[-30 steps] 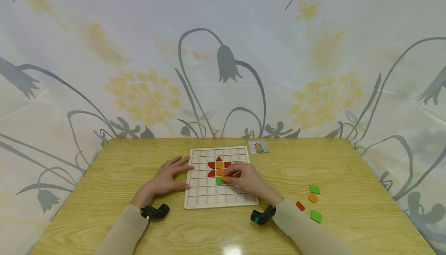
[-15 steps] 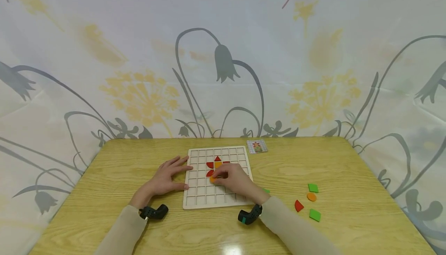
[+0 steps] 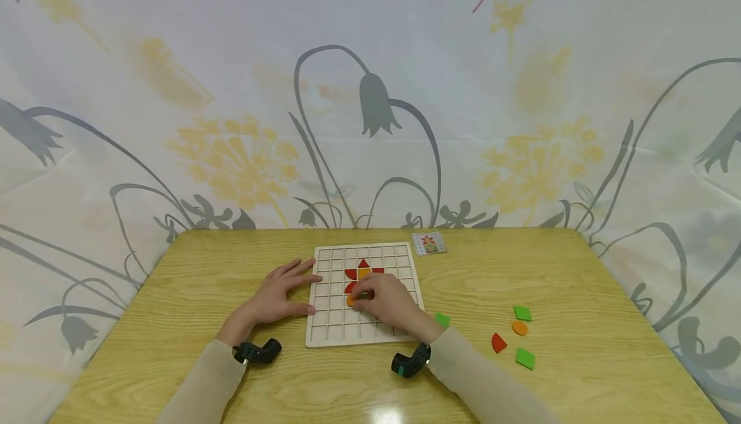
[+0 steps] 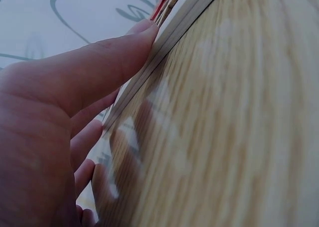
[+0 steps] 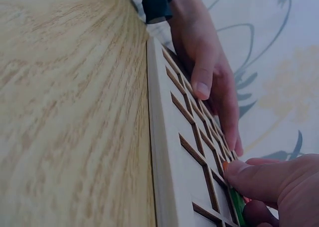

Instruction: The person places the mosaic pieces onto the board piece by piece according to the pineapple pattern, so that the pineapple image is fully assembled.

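On grid board (image 3: 337, 332), right grip (image 3: 389, 298) pinches orange piece (image 3: 350, 300) beside red petal (image 3: 350, 287); I can't tell if seated. Left grip (image 3: 274, 298), fingers apart, touches board's edge. My worry: tilting piece could snag board's raised lines; knuckles could shift petal.

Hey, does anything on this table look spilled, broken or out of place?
Nothing stands out. The grid board lies flat on the table, and the loose red piece, orange disc and green tiles to its right look merely set aside, with no spill or visible damage.
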Demonstrator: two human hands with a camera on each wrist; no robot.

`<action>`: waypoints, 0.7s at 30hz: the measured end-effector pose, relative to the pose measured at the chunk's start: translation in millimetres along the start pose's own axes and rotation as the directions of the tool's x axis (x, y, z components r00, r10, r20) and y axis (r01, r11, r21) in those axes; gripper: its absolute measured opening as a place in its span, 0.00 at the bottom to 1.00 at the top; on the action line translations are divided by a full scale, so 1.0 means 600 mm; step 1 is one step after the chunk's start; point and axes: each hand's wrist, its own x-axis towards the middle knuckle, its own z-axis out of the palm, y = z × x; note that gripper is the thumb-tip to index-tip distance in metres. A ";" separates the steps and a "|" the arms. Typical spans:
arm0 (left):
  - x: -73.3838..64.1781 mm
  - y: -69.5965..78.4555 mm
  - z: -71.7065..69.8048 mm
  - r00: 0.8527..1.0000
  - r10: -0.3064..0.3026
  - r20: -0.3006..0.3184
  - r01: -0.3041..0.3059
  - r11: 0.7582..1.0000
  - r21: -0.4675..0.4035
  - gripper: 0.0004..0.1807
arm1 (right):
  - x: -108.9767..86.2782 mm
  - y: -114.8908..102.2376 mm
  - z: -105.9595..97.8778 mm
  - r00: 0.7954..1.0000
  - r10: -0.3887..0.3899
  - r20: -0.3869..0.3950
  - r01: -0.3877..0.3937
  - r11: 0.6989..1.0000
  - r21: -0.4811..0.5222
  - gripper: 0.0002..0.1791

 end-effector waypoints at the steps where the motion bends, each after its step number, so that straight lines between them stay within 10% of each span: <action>1: 0.000 -0.001 0.000 1.000 -0.001 0.000 0.001 1.000 -0.002 0.33 | 0.000 0.000 0.001 1.000 0.002 0.000 -0.002 1.000 -0.012 0.02; 21: 0.000 0.003 0.000 1.000 0.006 -0.004 -0.006 1.000 -0.014 0.33 | -0.001 0.003 -0.003 0.999 -0.023 -0.041 0.025 0.998 0.051 0.06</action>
